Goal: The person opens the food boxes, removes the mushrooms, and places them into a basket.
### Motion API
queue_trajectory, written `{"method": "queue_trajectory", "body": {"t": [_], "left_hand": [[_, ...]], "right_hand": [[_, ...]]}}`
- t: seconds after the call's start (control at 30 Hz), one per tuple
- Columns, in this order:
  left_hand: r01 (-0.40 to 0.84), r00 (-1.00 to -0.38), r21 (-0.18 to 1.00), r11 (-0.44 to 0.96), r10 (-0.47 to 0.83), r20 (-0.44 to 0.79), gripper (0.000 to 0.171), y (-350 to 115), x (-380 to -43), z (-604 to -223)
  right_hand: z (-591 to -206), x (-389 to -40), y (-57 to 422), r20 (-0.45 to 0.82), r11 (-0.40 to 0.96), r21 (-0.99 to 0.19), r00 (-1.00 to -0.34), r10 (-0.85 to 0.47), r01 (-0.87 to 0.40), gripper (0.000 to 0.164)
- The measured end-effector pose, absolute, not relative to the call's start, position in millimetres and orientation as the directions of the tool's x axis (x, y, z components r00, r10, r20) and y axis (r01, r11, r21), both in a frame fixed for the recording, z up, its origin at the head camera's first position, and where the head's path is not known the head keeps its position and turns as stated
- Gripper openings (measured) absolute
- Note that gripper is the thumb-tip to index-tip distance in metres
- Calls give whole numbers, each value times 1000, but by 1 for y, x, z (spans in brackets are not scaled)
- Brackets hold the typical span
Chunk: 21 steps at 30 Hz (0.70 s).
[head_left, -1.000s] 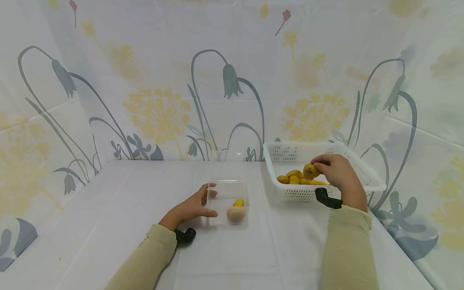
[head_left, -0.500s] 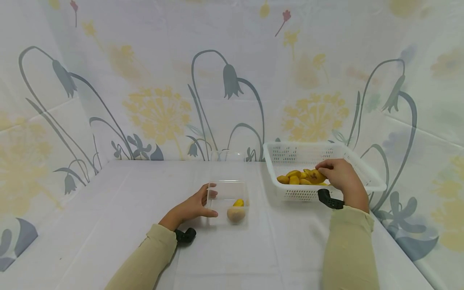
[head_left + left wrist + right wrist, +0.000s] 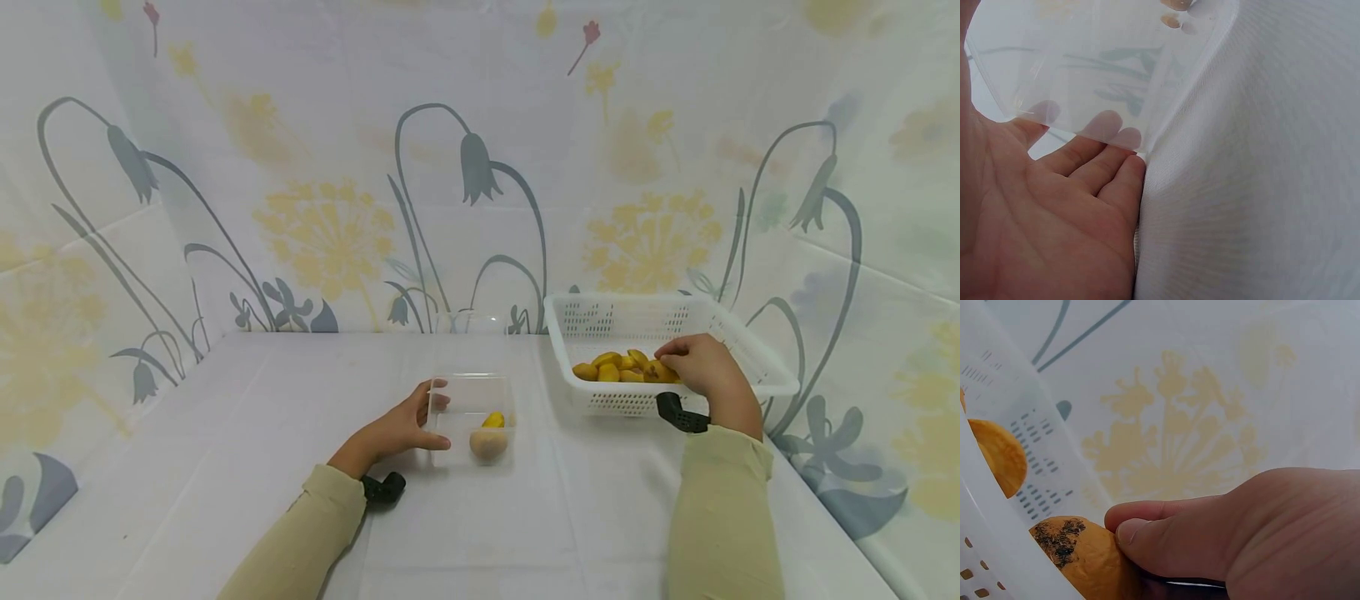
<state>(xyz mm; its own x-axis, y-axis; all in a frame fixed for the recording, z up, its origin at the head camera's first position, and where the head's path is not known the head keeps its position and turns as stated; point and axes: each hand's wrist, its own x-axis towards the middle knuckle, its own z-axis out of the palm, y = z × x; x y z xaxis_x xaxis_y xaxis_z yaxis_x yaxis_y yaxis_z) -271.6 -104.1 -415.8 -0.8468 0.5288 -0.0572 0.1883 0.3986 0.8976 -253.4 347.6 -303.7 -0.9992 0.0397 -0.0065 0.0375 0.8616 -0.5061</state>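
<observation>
My left hand (image 3: 408, 425) grips the left end of a clear plastic box (image 3: 472, 398). Its thumb lies at the front, and its fingertips show through the box's wall in the left wrist view. Inside the box are a pale round fruit (image 3: 488, 444) and a small yellow fruit (image 3: 493, 419). My right hand (image 3: 705, 367) reaches over the near side of a white plastic basket (image 3: 600, 403). Its thumb and index finger pinch the end of a yellow fruit with dark blotches (image 3: 1094, 559), low among several other yellow fruits (image 3: 608, 372).
Behind the box a faint clear plastic panel (image 3: 470, 322) stands up against the backdrop. A white cloth (image 3: 285, 400) covers the table, and flower-printed sheeting (image 3: 330, 167) hangs at the back and both sides. The basket stands at the back right.
My right hand has turned the blotched yellow fruit and lowered it among the other fruits in the basket. My left hand and the box have stayed put.
</observation>
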Motion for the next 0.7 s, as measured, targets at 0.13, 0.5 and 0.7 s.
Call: {"method": "queue_trajectory", "body": {"t": [0.13, 0.5, 0.7], "left_hand": [[197, -843, 896, 399, 536, -53, 99, -104, -272, -417], [199, -842, 896, 396, 538, -51, 98, -104, -273, -417], [199, -843, 897, 395, 536, -48, 97, -105, -273, -417]], "right_hand": [[-304, -254, 347, -20, 859, -510, -999, 34, 40, 34], [-301, -253, 342, -16, 856, -517, -1000, 9, 16, 35], [-298, -254, 334, 16, 871, -492, -1000, -12, -19, 34]]}}
